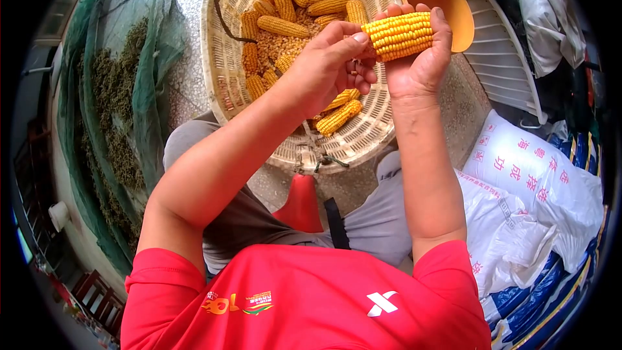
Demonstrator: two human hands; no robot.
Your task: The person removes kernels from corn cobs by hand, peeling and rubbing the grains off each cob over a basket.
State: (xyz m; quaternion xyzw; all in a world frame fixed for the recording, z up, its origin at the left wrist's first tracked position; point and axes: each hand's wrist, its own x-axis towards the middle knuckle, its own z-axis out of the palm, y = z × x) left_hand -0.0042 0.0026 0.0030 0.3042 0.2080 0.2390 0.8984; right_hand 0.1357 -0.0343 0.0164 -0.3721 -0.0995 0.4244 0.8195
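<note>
A yellow corn cob (403, 35) lies across my right hand (418, 68) above the basket, gripped between its thumb and fingers. At the cob's left end, my left hand (334, 58) is closed, with thumb and forefinger pressed against the tip. Rows of kernels cover the side of the cob that shows. Below my hands stands a large woven basket (223, 68) with several more corn cobs (283, 26) and loose kernels (280, 47) in it. Two cobs (339, 118) lie near its front, partly under my left hand.
A yellow-orange round container (444, 6) stands at the basket's right rim. Green netting (152, 58) with dried plants (120, 116) spreads along the left. White printed sacks (518, 168) lie to my right, beside a white slatted rack (495, 45). Something red (301, 204) is between my legs.
</note>
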